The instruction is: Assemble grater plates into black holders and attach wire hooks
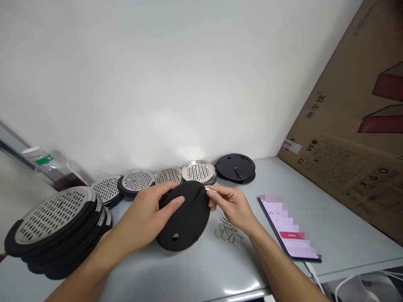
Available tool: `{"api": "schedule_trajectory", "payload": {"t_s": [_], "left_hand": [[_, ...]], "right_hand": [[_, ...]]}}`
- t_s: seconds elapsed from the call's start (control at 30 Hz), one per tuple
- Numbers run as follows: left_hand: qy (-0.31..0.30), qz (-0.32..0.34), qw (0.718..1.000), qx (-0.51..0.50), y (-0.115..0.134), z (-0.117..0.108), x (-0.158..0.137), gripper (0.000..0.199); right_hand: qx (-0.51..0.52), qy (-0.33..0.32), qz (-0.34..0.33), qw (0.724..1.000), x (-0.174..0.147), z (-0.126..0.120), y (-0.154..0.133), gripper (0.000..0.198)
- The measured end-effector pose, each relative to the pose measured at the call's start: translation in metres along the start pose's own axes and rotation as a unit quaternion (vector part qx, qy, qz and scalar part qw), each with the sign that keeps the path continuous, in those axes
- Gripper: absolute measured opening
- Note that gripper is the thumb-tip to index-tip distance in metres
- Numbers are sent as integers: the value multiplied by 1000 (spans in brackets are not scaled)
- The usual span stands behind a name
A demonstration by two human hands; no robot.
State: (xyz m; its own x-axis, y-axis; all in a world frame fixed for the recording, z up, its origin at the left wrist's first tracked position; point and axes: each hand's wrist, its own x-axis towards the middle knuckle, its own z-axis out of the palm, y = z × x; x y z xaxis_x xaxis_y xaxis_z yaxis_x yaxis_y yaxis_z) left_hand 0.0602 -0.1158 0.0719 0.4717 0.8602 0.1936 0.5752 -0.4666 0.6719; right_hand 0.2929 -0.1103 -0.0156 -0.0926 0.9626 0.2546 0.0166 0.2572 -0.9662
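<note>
My left hand point(157, 214) grips a round black disc point(185, 228) by its left edge, thumb lying on the face. The disc is tilted up toward me and has a narrow slot near its top right and a small hole low down. Between the thumb and fingers of my right hand point(231, 205) is a thin shiny metal wire piece point(210, 190), its tip at the disc's upper right edge by the slot. Whether the tip has entered the slot I cannot tell. Just below that hand, several wire pieces with ring ends point(228, 233) lie in a loose pile.
A tall stack of black-rimmed grater discs point(56, 216) stands at the left. Along the wall lie more perforated metal discs point(199, 172) and black discs point(235, 167). A phone point(288, 235) lies at the right, before a large cardboard box point(349, 167). A clear container point(47, 163) stands far left.
</note>
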Motion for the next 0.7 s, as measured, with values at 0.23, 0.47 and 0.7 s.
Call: {"api": "schedule_trajectory", "payload": {"t_s": [0.23, 0.47, 0.7], "left_hand": [[-220, -136, 931, -260, -40, 13, -7, 44], [-203, -76, 961, -172, -35, 31, 6, 27], [-103, -79, 984, -124, -44, 62, -4, 23]], "right_hand": [[-48, -61, -29, 997, -1, -4, -4, 19], [62, -101, 83, 990, -3, 5, -1, 13], [-89, -145, 29, 985, -3, -6, -1, 15]]}}
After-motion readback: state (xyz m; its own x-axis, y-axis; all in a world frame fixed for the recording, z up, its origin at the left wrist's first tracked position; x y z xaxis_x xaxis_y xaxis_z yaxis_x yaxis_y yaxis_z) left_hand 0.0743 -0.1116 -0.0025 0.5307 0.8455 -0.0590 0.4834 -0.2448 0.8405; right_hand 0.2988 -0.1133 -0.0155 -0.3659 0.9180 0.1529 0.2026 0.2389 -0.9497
